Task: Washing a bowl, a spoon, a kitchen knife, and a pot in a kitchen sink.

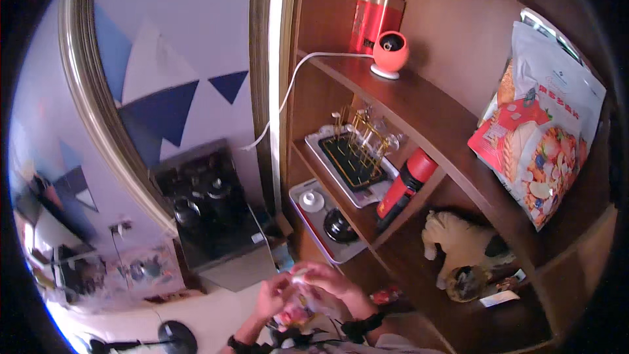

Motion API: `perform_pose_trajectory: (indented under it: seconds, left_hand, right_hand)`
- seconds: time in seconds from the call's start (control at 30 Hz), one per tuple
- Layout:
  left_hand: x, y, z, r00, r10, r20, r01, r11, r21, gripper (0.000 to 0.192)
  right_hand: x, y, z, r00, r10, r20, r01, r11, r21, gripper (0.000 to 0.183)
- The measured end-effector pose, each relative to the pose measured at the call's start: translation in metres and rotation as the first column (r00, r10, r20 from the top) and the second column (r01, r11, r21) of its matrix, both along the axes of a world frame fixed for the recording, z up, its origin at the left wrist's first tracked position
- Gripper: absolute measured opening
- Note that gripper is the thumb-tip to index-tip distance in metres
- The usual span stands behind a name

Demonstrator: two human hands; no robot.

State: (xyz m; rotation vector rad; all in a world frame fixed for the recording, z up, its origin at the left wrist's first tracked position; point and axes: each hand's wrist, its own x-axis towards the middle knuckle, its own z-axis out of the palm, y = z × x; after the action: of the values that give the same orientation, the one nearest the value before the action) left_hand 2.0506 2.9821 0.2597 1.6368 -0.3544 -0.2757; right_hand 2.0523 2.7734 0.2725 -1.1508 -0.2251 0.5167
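Note:
Low in the view, near the person's body, a clear plastic bag (296, 309) with red and yellow contents hangs beneath both hands. My left hand (273, 295) grips the gathered top of the bag from the left side. From the right, my right hand (328, 280) holds the same bunched top, with the fingertips of both hands close together around a small white part. The contents cannot be made out clearly. Both wrists wear dark bands.
A wooden shelf unit (417, 103) on the right bears a small red camera (390, 54), a large printed food bag (545, 123), a glass rack tray (351, 162), a lower tray (319, 221) and a plush toy (457, 246). A dark stand with kettles (216, 216) stands left.

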Motion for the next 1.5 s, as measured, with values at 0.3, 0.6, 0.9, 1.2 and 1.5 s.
perform_pose_trajectory:
  seconds: [0.3,0.6,0.9,1.2,1.5]
  left_hand:
    - [-0.075,-0.062,-0.045,0.922,0.388,-0.011,-0.386,0.919,0.082,0.020]
    - [-0.127,-0.055,-0.014,0.875,0.472,-0.108,-0.477,0.878,-0.026,0.030]
    - [-0.153,-0.017,-0.006,0.705,0.290,-0.648,-0.622,0.693,-0.366,0.033]
    - [-0.243,0.026,0.009,0.719,0.672,0.179,-0.694,0.710,0.119,0.027]
    - [-0.331,0.116,0.007,0.789,0.594,-0.156,-0.611,0.786,-0.096,0.022]
  right_hand:
    - [-0.090,-0.023,-0.027,0.907,-0.270,0.323,0.396,0.807,-0.438,0.048]
    - [-0.130,-0.015,-0.008,0.732,-0.046,0.680,0.510,0.698,-0.503,0.027]
    - [-0.134,0.006,-0.013,0.391,0.225,0.892,0.459,0.793,-0.401,0.012]
    - [-0.191,0.078,-0.043,0.844,0.095,0.528,0.218,0.839,-0.499,0.025]
    - [-0.229,0.148,0.003,0.524,0.479,0.704,-0.099,0.855,-0.508,0.016]
